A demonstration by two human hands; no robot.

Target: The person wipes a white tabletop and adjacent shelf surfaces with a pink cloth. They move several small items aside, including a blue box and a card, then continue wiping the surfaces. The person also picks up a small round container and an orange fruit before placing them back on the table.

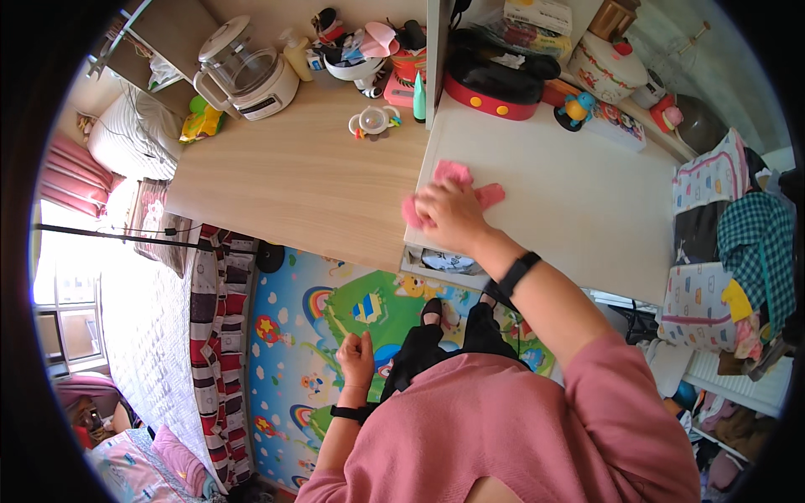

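My right hand [454, 216] is pressed down on a pink cloth [453, 173], its fingers closed over the bunched middle. Parts of the cloth stick out on several sides of the hand. It lies at the left edge of a white cabinet top [579, 205], beside the wooden desktop [285, 172]. Below the desk's edge, my left hand [356, 359] hangs in the air, curled closed, with nothing visible in it. Both wrists wear dark bands.
On the desktop stand a glass-and-cream kettle appliance [247, 75] and a ring-shaped rattle toy [374, 122]. Along the back of the white top sit a black-and-red case [495, 80] and a small blue figure [577, 109]. A partly pulled-out drawer [446, 261] shows beneath.
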